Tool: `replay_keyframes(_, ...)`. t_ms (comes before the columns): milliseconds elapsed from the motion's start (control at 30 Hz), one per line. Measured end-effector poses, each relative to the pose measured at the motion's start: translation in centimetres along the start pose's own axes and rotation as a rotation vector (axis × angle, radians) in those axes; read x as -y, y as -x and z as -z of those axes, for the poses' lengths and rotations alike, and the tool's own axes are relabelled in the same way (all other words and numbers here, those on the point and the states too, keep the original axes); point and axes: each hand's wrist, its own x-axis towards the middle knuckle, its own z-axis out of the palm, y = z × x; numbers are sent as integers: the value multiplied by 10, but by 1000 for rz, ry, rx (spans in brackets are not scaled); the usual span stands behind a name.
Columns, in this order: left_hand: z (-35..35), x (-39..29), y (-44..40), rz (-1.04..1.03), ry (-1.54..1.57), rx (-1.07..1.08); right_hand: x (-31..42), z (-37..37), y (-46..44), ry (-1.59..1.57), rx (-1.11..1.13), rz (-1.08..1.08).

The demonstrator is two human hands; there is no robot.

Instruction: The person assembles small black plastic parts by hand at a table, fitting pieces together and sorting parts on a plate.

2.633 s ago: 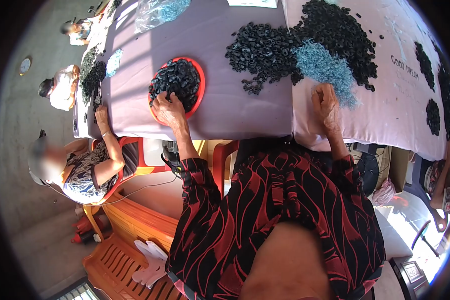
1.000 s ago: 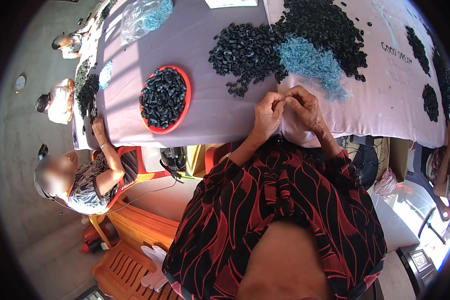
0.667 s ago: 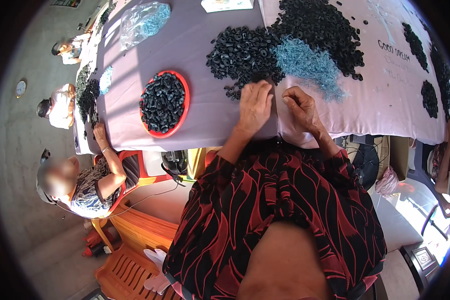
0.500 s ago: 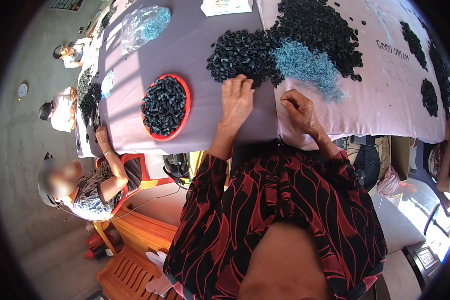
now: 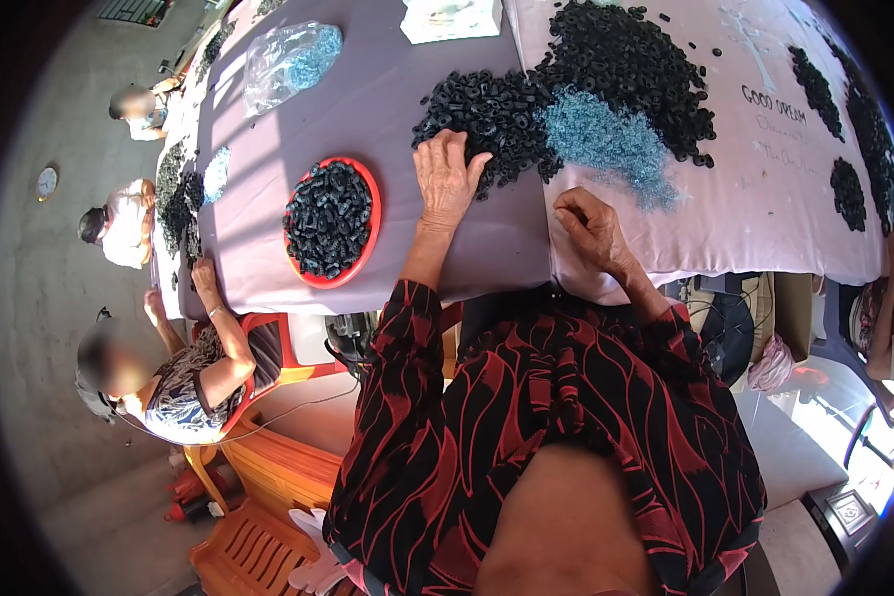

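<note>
At the near left edge of a heap of small black ring-like parts [image 5: 492, 109], my left hand [image 5: 447, 181] rests with its thumb spread away from the fingers. Its fingertips touch the heap's edge, and nothing shows in its grasp. My right hand [image 5: 593, 226] is closed in a pinch over the pink cloth, just below a pile of tiny blue pieces [image 5: 606, 139]. What the pinch holds, if anything, is too small to make out. A larger heap of black rings [image 5: 626, 74] lies behind the blue pile.
Left of my left hand stands a red bowl [image 5: 373, 223] full of black parts. Behind it lies a clear plastic bag [image 5: 268, 74] with blue pieces. A white box [image 5: 452, 22] stands at the back. A seated co-worker [image 5: 204, 368] is at the left.
My left hand has moved slightly left along the heap's edge, and its thumb has spread from its fingers. My right hand stays pinched, turned a little and slightly lower.
</note>
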Motion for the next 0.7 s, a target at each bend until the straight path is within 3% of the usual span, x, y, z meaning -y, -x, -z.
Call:
replay_keyframes(67, -1, -7, -8, -21, 56, -4, 0, 0, 1, 7, -5, 61)
replay_keyframes(133, -9, -16, -17, -48, 114, 57, 3, 4, 2, 1, 24, -90)
replay_keyframes(267, -25, -17, -22, 45, 111, 161, 3, 2, 6, -22, 33, -156)
replay_keyframes(467, -31, -16, -23, 206, 158, 163, -3, 1, 5, 22, 24, -63)
replay_keyframes(567, -30, -15, -20, 262, 210, 162, 1, 2, 5, -31, 45, -182)
replay_keyframes(633, -28, -16, -20, 285, 249, 162, -1, 3, 3, 30, 38, -83)
replay_keyframes(700, -22, -17, -17, 333, 391, 41, 3, 2, 5, 12, 39, -135)
